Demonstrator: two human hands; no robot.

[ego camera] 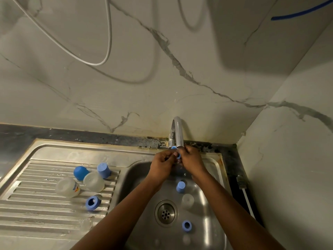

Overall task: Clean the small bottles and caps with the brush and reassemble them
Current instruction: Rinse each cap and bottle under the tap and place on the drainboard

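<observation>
Two hands meet just under the spout of the curved chrome tap [177,134]. The left hand [163,164] and the right hand [191,159] both have their fingers curled in, and together they pinch a small blue plastic ring cap [178,155] over the stainless steel sink basin [207,210]. No brush shows; it may be hidden inside the grip.

That cap looks light and stiff, and it is probably slick when wet. A thumb-and-forefinger pinch across its outer rim seems the safest hold, kept above the basin so a slip lands there.

Below the tap, on the basin floor, lie a blue cylindrical cap [180,187], a cloudy translucent piece [187,200] and a second blue ring [186,226].

Well left of the tap, on the ribbed steel drainboard [36,210], a translucent labelled bottle [67,187] and a plain translucent bottle [93,181] lie tipped over. Beside them are a blue domed cap [80,173], a blue cup-shaped cap [104,170] and a third blue ring [93,202]. The bottles look thin-walled and likely to roll, so they are best taken round the body.
</observation>
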